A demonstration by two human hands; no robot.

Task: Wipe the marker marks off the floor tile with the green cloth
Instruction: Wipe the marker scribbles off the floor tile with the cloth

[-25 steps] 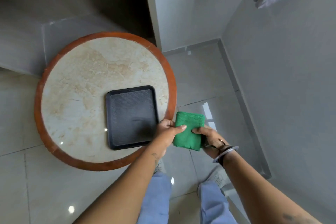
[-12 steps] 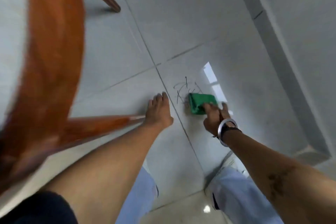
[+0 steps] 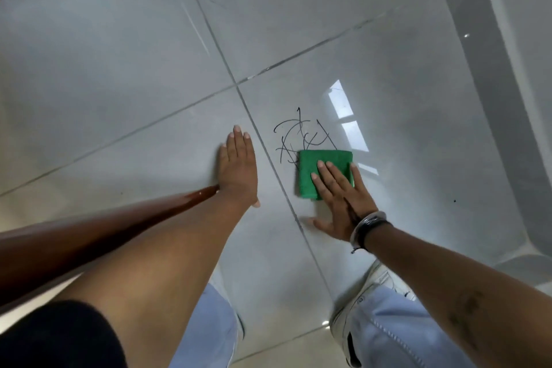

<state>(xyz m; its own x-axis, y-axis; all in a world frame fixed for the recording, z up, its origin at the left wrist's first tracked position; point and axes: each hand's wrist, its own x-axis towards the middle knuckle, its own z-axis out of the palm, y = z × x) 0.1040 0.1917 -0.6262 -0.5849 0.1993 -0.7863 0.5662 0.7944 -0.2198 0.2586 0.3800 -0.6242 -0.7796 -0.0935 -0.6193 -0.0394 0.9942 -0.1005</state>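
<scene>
**Most of the scribble still to wipe**

Two hands are down on the floor, and the job looks barely started. My right hand (image 3: pixel 340 200) lies flat and spread on the folded green microfibre cloth (image 3: pixel 310 172), fingers (image 3: pixel 324 172) pressing it against the glossy grey floor tile (image 3: pixel 418 134); it grips nothing, it just pins the cloth down with an open palm. My left hand (image 3: pixel 239 167) is also open and flat, planted on the neighbouring tile across the grout line, holding nothing and, I judge, only bracing my weight.

The cloth sits at the near right corner of the black marker scribble (image 3: pixel 298 137), its far edge touching or just covering the nearest strokes. Nearly all of the loops and crossed lines show plainly beyond and to the left of the cloth, dark and unsmudged as far as I can tell. Whether any ink has been lifted under the cloth I cannot tell.

So what is left, by my reckoning, is almost everything: pushing the cloth forward and leftward across the marks with firm pressure, likely several passes, then checking the shiny surface for faint residue.

A reddish-brown wooden leg (image 3: pixel 98 233) slants in by my left forearm, clear of the working patch.
</scene>
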